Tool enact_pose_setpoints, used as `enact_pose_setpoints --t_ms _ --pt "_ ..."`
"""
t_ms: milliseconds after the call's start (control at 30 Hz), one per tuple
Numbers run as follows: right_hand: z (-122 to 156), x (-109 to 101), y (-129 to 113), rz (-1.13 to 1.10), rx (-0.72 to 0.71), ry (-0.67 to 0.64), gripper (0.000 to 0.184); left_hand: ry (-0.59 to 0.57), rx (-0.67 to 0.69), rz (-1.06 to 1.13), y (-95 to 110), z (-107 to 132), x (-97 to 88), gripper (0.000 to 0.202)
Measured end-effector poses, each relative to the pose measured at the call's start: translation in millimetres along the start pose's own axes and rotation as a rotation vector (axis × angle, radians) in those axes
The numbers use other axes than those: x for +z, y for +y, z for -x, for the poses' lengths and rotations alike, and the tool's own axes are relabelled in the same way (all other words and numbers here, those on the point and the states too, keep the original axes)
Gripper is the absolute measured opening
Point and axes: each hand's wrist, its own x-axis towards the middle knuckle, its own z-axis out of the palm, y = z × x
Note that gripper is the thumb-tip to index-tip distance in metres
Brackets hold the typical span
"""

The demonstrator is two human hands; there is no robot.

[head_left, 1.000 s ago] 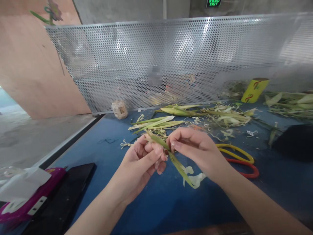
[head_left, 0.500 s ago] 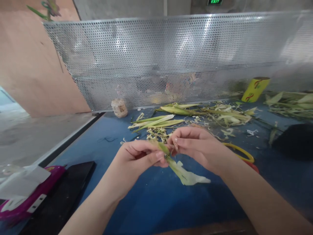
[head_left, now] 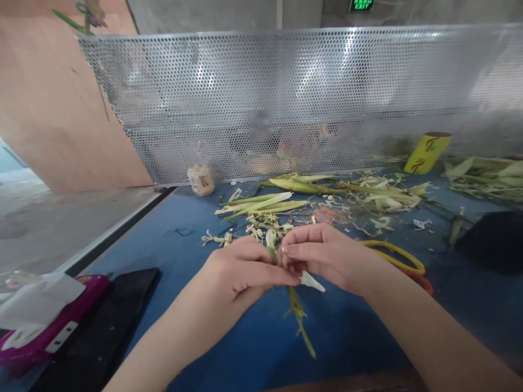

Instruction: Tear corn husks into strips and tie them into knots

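Note:
Both hands meet over the middle of the blue tabletop. My left hand is closed on a piece of green corn husk, its fingers wrapped round the middle of it. A torn green strand of the husk hangs below the fingers, and a pale flap sticks out to the right. My right hand pinches at the husk's upper part, thumb and forefinger together. The exact spot between the fingertips is partly hidden. Just behind the hands lie small knotted husk pieces.
Long husks and shredded strips lie along the back, before a perforated metal screen. Yellow-handled scissors lie right of my hands. A yellow tube stands back right. At left are a black tablet-like slab and a purple object.
The husk has turned in my hands: its broad pale end has swung and a frayed green strand now hangs down. My left hand has rolled over, its back facing up more.

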Motion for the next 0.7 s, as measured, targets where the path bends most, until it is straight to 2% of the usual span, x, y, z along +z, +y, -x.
enact_pose_setpoints --t_ms 100,167,233,300,367,467,600,700 --pt "0.8 -1.0 -0.7 0.177 -0.044 0.048 0.009 0.052 0.113 -0.284 -1.4 0.3 5.3 0.028" --pt "2.1 -1.6 -2.4 0.206 -0.054 0.071 0.008 0.07 0.133 -0.357 0.0 1.3 8.3 0.029" --pt "3.5 -2.1 -3.8 0.184 -0.055 0.052 0.008 0.081 0.077 -0.276 2.9 3.0 9.7 0.021" --pt "4.6 -2.5 -4.1 0.152 -0.034 0.002 0.011 0.122 -0.068 -0.095 5.6 4.6 10.1 0.008" --pt "4.6 -2.8 -2.9 0.122 0.016 -0.033 0.013 0.152 -0.246 0.088 6.7 4.8 10.3 0.014" --pt "1.7 -2.7 1.8 0.132 0.082 -0.018 0.012 0.063 -0.423 0.23 3.6 1.9 12.8 0.021" --pt "-4.3 -1.9 10.3 0.236 0.154 0.03 0.007 -0.036 -0.542 0.242 -6.2 -2.5 20.8 0.019" --pt "-6.0 -2.1 13.5 0.297 0.172 -0.008 0.008 -0.054 -0.576 0.442 -13.0 -2.3 25.2 0.023"
